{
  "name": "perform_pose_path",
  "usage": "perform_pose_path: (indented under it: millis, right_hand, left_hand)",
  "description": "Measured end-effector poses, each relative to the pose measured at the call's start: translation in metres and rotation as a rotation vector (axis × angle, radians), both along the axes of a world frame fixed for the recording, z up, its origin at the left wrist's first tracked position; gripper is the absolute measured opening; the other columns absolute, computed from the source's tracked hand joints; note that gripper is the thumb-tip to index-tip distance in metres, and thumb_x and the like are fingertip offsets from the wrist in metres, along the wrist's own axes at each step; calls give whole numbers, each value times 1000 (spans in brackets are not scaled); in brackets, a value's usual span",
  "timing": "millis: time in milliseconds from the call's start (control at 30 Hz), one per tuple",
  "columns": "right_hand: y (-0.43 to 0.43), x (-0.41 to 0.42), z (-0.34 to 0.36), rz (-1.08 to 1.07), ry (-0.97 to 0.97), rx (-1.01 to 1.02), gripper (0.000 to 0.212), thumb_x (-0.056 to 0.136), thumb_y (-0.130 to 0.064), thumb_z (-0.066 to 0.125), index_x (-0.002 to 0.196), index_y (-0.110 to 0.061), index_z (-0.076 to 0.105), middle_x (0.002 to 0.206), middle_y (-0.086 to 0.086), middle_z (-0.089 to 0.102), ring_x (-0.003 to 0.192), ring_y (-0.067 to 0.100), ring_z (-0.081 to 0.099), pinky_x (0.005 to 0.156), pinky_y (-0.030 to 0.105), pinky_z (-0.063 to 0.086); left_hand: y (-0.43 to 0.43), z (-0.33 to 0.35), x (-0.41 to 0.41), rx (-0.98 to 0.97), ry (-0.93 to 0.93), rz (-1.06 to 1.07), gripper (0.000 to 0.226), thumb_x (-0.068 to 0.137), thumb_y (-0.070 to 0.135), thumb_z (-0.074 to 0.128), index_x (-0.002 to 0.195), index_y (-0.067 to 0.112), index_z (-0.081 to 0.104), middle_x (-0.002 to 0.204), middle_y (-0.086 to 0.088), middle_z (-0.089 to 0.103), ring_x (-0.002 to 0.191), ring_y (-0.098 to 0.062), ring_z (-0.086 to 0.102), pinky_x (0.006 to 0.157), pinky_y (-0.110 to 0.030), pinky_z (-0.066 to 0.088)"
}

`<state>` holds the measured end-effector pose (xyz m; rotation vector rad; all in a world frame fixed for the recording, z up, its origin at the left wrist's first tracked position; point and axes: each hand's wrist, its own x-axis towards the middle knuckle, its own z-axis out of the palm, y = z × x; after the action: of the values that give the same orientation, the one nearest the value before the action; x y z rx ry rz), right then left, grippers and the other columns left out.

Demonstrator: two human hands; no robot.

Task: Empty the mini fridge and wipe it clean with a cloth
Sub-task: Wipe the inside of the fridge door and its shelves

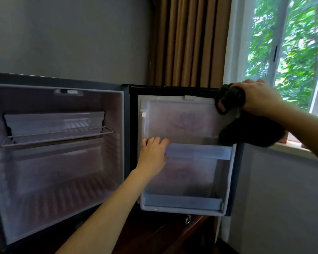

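Up at the far right corner, the right hand (pixel 259 96) clutches one dark green cloth (pixel 246 132) against the open white-lined door (pixel 182 121) of the black mini fridge (pixel 59 173). The left hand (pixel 152 153) curls its fingers over the upper of two clear door shelves (pixel 198 153). One white wire rack (pixel 59 134) sits inside, left.

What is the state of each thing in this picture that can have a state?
Fridge: open, nothing inside but the rack.
Rack: in place, bare.
Door: swung wide open, its shelves bare.
Cloth: bunched, held at the door's top corner.
Left hand: grips the door's shelf rim.
Right hand: grips the cloth.
Curtain: drawn back.
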<state>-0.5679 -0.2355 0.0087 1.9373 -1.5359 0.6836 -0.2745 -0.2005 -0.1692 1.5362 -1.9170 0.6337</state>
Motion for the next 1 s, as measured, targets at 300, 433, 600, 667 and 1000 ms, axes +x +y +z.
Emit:
perform_pose_path:
  millis: [300, 433, 600, 667, 1000]
  right_hand:
    - [-1, -7, -70, 304, -552, -166, 66, 71, -14, 66, 133, -24, 47, 138, 3, 45, 113, 39, 51, 97, 47, 45]
    - [4, -11, -147, 344, -726, -63, 68, 70, -4, 70, 134, -10, 49, 137, 12, 51, 121, 32, 50, 101, 33, 38]
    - [2, -16, -280, 256, -802, 224, 70, 67, 0, 69, 133, -13, 51, 135, 7, 54, 112, 36, 55, 92, 42, 48]
    - [13, -15, -323, 270, -901, 352, 62, 71, 3, 70, 128, -12, 54, 116, 2, 61, 108, 27, 59, 86, 32, 46]
    - [83, -10, -259, 430, -1107, 446, 50, 77, 4, 69, 111, -28, 52, 91, -14, 61, 80, -1, 56, 60, 8, 39]
  left_hand:
    - [1, 3, 5, 54, 20, 2, 42, 89, 28, 61, 129, 24, 49, 113, -1, 54, 113, -24, 45, 98, -35, 21]
    - [-3, 3, 0, 62, 14, 14, 43, 88, 29, 62, 128, 25, 49, 114, -1, 55, 113, -24, 46, 97, -36, 21]
    - [-12, 2, -5, 35, 37, 9, 40, 87, 27, 63, 125, 22, 51, 114, -2, 55, 112, -25, 46, 97, -37, 21]
    - [-16, 1, -7, 17, 41, 11, 40, 87, 27, 63, 124, 22, 52, 114, -2, 56, 111, -25, 46, 97, -36, 21]
    - [5, -25, -17, -207, 175, -111, 69, 85, 34, 66, 145, 16, 36, 142, -9, 40, 131, -29, 34, 112, -40, 26]
